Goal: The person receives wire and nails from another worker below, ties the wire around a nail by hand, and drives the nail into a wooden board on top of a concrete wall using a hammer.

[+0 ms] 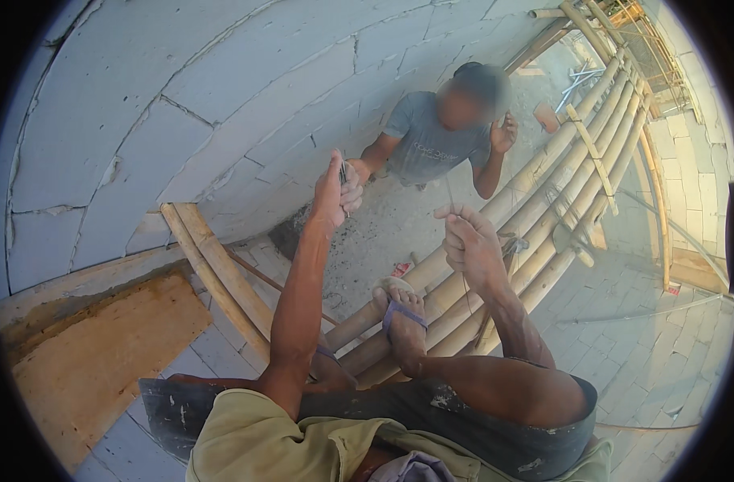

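Note:
My left hand reaches out beside the block wall, thumb up and fingers curled round a small bundle of thin dark strands that look like wire. A co-worker's hand meets it there; whether both grip the bundle I cannot tell. Closer to the bamboo, my right hand is closed in a pinch on a thin wire, part of which hangs below the fist. Under my right forearm, my sandalled foot rests on the bamboo poles.
A co-worker in a grey shirt stands lower down between the wall and poles, other hand raised. The pale block wall rises on the left. Wooden beams and a brown board lie left. Block paving shows far below right.

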Available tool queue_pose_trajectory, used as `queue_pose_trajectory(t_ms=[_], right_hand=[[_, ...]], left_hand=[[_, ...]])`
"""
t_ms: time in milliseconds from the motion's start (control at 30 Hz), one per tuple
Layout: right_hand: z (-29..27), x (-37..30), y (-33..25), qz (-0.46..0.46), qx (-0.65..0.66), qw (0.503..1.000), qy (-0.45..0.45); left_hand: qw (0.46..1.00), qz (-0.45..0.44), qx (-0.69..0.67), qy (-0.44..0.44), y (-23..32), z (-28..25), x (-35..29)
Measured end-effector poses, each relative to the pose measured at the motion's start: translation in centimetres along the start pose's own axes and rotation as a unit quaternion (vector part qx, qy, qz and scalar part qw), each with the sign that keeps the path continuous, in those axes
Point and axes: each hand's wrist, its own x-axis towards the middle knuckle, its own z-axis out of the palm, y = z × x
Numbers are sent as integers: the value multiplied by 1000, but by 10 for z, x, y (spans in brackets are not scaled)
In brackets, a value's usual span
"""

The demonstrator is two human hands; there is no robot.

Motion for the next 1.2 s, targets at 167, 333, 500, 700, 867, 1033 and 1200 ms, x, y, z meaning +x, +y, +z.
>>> queue_pose_trajectory(t_ms=[167,333,500,700,867,1033,1200], right_hand=[[27,40,5,-107,-115,987,21],[22,37,7,-198,-170,965,-12],[26,34,14,-229,-269,935,15],[21,34,19,-248,-298,922,16],[21,28,23,-311,-287,903,76],[12,27,25,-269,-230,928,114],[3,26,17,-65,77,995,13]], left_hand=[[958,-162,133,-195,4,62,-61],[942,-108,268,-173,-2,83,-87],[923,-72,336,-172,6,73,-99],[944,-105,247,-191,-8,66,-101],[951,-69,221,-205,-16,63,-100],[967,-53,198,-152,-23,59,-91],[987,-38,109,-114,-30,55,-85]])
